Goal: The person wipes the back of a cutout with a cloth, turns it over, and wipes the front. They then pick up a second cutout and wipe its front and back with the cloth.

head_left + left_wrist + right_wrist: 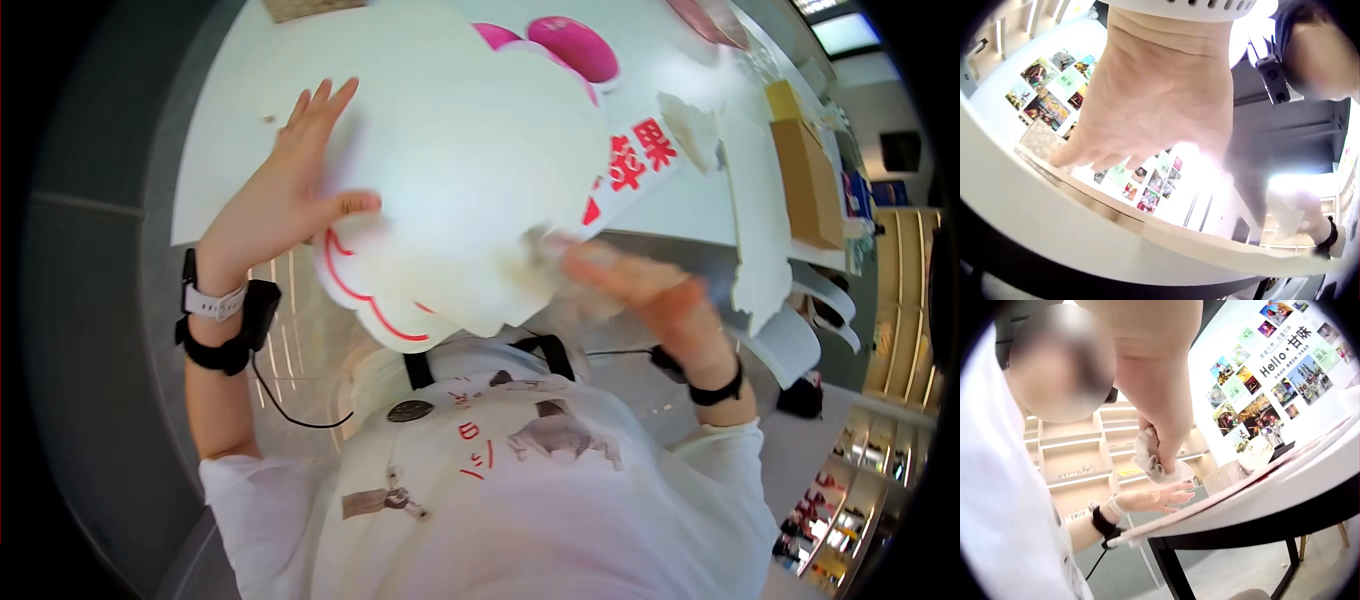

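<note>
A white board [470, 150] with a scalloped edge and a red outline at its lower left lies on the white table [225, 130], overhanging the front edge. My left hand [290, 185] rests at the board's left side, fingers extended and thumb spread over its surface. At the lower right of the board, my right hand [645, 290] is blurred. It grips a crumpled white tissue [1149, 456], seen bunched under the fingers in the right wrist view.
Bright pink rounded shapes [572, 48] and red printed characters [640, 155] show past the board's far and right edges. A ragged white sheet [748, 220] hangs over the table's right side, near a cardboard box [805, 185]. White chairs [780, 340] stand at the right.
</note>
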Demonstrator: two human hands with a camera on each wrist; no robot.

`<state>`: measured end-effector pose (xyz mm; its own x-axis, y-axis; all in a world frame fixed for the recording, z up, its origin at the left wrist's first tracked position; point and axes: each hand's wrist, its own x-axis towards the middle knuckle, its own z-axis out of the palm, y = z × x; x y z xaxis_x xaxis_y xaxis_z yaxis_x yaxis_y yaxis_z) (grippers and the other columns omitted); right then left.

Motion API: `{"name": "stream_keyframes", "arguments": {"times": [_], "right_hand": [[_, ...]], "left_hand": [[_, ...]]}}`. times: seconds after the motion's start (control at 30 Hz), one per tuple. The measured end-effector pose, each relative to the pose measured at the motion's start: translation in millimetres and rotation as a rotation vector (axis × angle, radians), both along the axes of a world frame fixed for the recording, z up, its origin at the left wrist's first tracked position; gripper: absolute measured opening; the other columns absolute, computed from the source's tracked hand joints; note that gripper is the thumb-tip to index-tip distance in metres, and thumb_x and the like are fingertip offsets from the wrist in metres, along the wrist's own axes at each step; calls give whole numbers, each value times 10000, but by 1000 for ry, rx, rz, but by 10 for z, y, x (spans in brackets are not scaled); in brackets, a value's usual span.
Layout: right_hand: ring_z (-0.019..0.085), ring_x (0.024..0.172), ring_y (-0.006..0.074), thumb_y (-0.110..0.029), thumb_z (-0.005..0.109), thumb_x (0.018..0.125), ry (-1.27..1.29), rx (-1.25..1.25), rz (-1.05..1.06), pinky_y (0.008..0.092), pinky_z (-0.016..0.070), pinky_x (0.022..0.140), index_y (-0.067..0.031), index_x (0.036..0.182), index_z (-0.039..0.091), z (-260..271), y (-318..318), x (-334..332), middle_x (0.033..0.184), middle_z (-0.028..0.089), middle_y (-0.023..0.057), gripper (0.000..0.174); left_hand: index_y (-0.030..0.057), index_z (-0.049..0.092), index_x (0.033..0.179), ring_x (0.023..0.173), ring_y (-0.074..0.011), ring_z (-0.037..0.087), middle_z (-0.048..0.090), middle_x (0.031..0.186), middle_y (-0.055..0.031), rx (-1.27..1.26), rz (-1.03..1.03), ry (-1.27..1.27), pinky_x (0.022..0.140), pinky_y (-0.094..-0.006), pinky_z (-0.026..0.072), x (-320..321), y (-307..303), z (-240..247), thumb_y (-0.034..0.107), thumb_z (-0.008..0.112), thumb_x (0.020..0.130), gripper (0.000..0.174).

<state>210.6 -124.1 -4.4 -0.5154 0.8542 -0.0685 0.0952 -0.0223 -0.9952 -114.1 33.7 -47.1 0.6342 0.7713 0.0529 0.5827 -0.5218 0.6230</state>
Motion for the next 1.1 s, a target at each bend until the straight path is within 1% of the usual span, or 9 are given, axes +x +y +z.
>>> {"name": "stream_keyframes", "arguments": {"times": [0.07, 0.2, 0.4, 0.47, 0.7, 0.83, 0.9, 0.97, 1.1], "right_hand": [[363, 1347, 253, -600, 179, 973, 6, -33, -254, 373, 280, 1098, 22, 1340, 478, 66, 101, 88, 1411, 451, 152, 781], [375, 1335, 220, -520, 294, 999, -220, 26, -346, 329, 282, 1090, 8, 1340, 484, 291, 839, 95, 1409, 457, 137, 657], [371, 1327, 311, -308, 508, 963, -789, 582, -207, 385, 296, 1088, 18, 1246, 551, -741, 1833, 52, 1386, 438, 206, 434], [333, 1332, 381, -250, 521, 932, -949, 853, 125, 415, 289, 1096, 72, 1234, 498, -699, 1735, -184, 1391, 397, 246, 442], [215, 1411, 345, -335, 467, 964, -723, 651, 577, 395, 241, 1136, 55, 1430, 261, -300, 828, -1177, 1497, 242, 231, 642], [256, 1399, 339, -295, 440, 982, -711, 592, 409, 384, 255, 1127, 27, 1431, 282, -286, 1194, -877, 1524, 219, 192, 575], [335, 1344, 361, -195, 555, 919, -823, 792, 210, 398, 324, 1081, 37, 1120, 560, -448, 1686, -569, 1410, 396, 229, 307], [357, 1319, 366, -264, 511, 949, -814, 637, -55, 415, 340, 1065, 49, 1016, 551, -591, 2177, -192, 1279, 482, 216, 322], [374, 1297, 367, -245, 544, 926, -792, 744, 242, 422, 337, 1066, 65, 1067, 537, -478, 1878, -665, 1237, 488, 234, 341]], "left_hand": [[108, 207, 1492, 1451, -318, 77, 179, 1558, -131, 54, 87, -95, 1157, -458, 104, -156, -2, 4, 302, 673, 835, 829], [93, 186, 1495, 1450, -326, 71, 170, 1551, -167, 184, 214, 73, 1154, -483, 57, -407, 14, -197, 428, 716, 761, 966], [39, 148, 1491, 1442, -373, 54, 140, 1524, -269, 152, 240, 354, 1132, -549, 36, -279, -150, -304, 664, 748, 544, 1284], [35, 141, 1491, 1441, -372, 61, 139, 1517, -286, 163, 242, 368, 1128, -559, 40, -276, -133, -306, 680, 745, 534, 1302], [14, 137, 1484, 1440, -372, 75, 153, 1509, -298, 140, 237, 394, 1122, -573, 52, -260, -135, -241, 624, 772, 569, 1270], [-1, 142, 1478, 1438, -375, 85, 174, 1499, -306, 150, 222, 386, 1115, -587, 63, -292, -134, -263, 602, 775, 588, 1247], [-6, 147, 1475, 1437, -374, 89, 182, 1494, -312, 154, 217, 385, 1111, -596, 66, -298, -135, -274, 595, 772, 601, 1231], [-7, 148, 1474, 1437, -373, 92, 185, 1491, -316, 153, 218, 380, 1107, -603, 69, -291, -131, -260, 592, 767, 612, 1219], [-5, 148, 1475, 1439, -368, 92, 186, 1490, -317, 178, 238, 376, 1104, -609, 69, -287, -148, -272, 597, 754, 628, 1203]]}}
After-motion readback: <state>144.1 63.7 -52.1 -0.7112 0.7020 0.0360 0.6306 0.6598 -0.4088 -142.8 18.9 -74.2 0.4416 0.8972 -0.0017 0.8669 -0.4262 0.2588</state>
